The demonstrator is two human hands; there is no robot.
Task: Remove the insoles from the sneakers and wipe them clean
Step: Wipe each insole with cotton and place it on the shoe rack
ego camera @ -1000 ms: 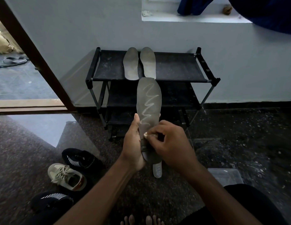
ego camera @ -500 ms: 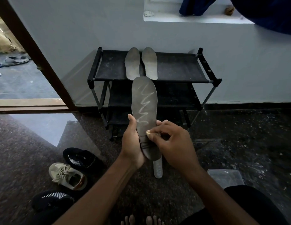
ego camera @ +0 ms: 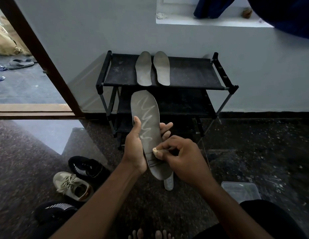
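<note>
This was the entry of a home: a black fabric-shelved shoe rack (ego camera: pixel 184 73) stood against a plain painted wall, with two insoles (ego camera: pixel 143 69) laid on its top shelf. Sneakers (ego camera: pixel 72 186) lay on the polished stone floor (ego camera: pixel 253 152) in front of the rack to its left. Farther left, a wooden door frame (ego camera: pixel 38 54) opened onto sandals (ego camera: pixel 19 63) outside.

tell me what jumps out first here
A grey insole held up at centre in the left hand, a pale zigzag streak down it. The right hand pinches a small pale wad against its lower part. Behind, two more insoles lie side by side on the top shelf of the black shoe rack.
</note>
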